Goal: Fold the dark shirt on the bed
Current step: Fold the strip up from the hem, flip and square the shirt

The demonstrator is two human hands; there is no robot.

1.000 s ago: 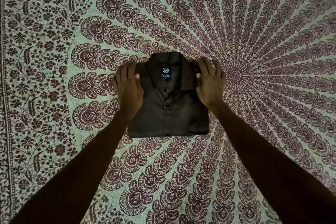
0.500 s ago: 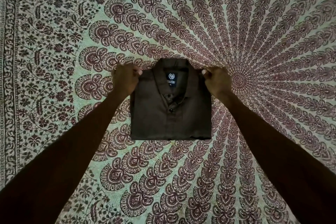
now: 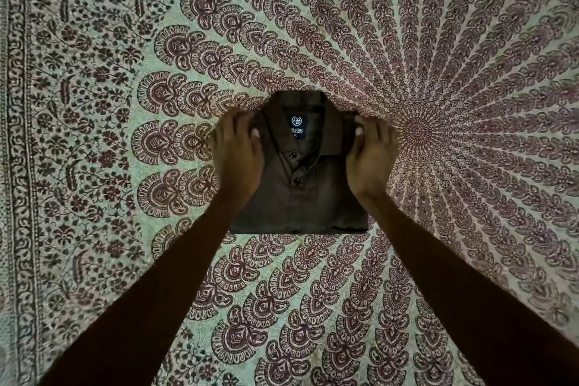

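The dark shirt (image 3: pixel 300 197) lies folded into a compact rectangle in the middle of the bed, collar up, its label and two buttons showing. My left hand (image 3: pixel 238 157) covers the shirt's left shoulder, fingers curled over the top edge and thumb tip near the collar. My right hand (image 3: pixel 371 160) mirrors it on the right shoulder, fingers bent around that edge. Both hands hold the fabric at the shoulders. The shirt's lower edge lies straight and flat on the bedsheet.
A patterned bedsheet (image 3: pixel 313 291) with a maroon mandala print on a pale ground covers the whole bed. Its floral border (image 3: pixel 22 166) runs down the left side. My two forearms reach in from the bottom corners.
My hands went from lying flat beside the collar, to pinching the top corners, to resting over the shoulders with fingers curled on the edges. The shirt kept its place.
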